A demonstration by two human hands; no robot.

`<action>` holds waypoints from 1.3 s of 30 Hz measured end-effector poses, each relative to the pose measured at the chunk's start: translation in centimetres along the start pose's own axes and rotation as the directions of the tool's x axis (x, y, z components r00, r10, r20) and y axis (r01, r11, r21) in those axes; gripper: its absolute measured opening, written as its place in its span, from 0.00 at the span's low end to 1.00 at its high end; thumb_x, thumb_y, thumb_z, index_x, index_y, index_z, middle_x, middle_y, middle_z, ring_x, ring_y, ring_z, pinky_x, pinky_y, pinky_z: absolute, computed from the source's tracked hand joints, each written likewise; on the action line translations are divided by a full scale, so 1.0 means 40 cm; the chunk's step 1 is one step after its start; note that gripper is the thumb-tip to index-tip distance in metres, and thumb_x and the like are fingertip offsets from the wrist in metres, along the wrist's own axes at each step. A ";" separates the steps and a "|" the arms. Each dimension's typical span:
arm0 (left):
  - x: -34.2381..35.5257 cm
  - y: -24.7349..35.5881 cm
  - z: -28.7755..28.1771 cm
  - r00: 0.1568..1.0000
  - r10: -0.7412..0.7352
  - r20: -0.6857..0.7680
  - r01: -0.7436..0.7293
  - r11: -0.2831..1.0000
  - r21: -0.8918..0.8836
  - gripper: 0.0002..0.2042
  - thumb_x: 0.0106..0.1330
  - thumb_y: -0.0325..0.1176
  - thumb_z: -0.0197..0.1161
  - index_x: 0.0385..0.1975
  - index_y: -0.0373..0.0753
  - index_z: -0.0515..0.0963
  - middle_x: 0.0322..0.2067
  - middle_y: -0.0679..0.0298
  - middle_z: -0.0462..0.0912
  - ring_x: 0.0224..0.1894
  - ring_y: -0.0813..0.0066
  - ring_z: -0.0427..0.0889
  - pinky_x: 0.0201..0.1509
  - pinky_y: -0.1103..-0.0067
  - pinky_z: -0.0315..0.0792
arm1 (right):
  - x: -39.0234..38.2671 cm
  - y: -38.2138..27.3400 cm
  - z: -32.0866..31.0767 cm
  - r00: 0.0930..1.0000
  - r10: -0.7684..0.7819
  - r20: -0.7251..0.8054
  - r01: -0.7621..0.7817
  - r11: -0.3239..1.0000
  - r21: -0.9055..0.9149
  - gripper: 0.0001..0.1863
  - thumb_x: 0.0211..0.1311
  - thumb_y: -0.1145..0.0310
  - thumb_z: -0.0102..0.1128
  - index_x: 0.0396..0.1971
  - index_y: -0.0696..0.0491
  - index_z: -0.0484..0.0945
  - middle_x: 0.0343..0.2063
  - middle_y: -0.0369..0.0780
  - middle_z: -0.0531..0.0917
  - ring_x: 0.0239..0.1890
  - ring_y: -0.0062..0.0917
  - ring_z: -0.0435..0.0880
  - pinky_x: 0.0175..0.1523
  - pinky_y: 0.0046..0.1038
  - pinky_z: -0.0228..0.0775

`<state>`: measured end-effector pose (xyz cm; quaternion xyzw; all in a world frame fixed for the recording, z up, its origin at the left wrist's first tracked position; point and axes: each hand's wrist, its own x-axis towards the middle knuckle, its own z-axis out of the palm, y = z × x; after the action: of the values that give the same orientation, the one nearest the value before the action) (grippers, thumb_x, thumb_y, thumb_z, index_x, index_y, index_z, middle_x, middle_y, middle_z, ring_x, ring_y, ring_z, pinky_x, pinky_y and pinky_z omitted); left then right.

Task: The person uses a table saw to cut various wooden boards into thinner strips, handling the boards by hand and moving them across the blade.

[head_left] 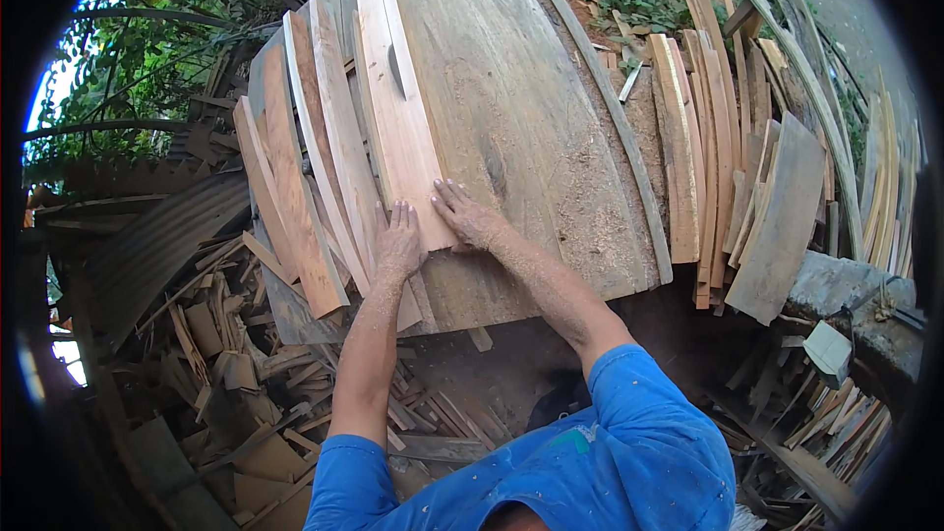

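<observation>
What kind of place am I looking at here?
Likely an outdoor sawmill or wood yard: a sawdust-strewn saw table with a blade cutting a plank, stacked planks, and offcuts.

Both hands — left hand [398, 241], right hand [467, 216] — flat on a pale plank [398, 108] atop the saw table [521, 118].

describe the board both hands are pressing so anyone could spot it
Start at the big grey saw table. On its left part lies a long pale board, with the left hand and right hand flat at its near end. Unlike the reddish planks beside it, a dark saw blade rises through it.
</observation>
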<state>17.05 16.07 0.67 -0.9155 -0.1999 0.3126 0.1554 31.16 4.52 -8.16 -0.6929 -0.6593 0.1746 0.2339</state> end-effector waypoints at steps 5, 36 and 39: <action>0.033 -0.020 0.003 1.000 -0.012 0.011 0.012 1.000 0.007 0.45 0.56 0.50 0.69 0.70 0.30 0.58 0.72 0.51 0.60 0.77 0.61 0.52 0.79 0.49 0.30 | -0.075 0.026 -0.003 0.988 -0.060 -0.142 0.081 0.987 0.142 0.37 0.59 0.56 0.66 0.66 0.57 0.66 0.71 0.51 0.60 0.74 0.44 0.58 0.78 0.42 0.49; 0.305 -0.162 -0.085 0.993 -0.043 0.108 0.035 0.996 0.077 0.48 0.55 0.52 0.70 0.73 0.34 0.55 0.75 0.58 0.55 0.78 0.67 0.50 0.78 0.44 0.33 | 0.174 0.208 -0.059 0.998 -0.027 -0.055 0.029 0.999 0.031 0.32 0.70 0.55 0.53 0.68 0.56 0.65 0.70 0.44 0.65 0.74 0.33 0.59 0.78 0.40 0.46; 0.335 -0.178 -0.092 0.995 -0.038 0.095 0.031 0.997 0.072 0.49 0.55 0.52 0.70 0.73 0.34 0.55 0.75 0.57 0.55 0.78 0.67 0.50 0.78 0.43 0.32 | 0.200 0.227 -0.069 0.999 -0.019 -0.049 0.021 0.999 0.040 0.32 0.70 0.54 0.53 0.68 0.56 0.64 0.71 0.44 0.65 0.75 0.33 0.59 0.78 0.39 0.45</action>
<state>27.17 27.87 -0.47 -0.8898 -0.2118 0.3605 0.1829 40.78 12.01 -10.38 -0.6856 -0.6564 0.1689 0.2657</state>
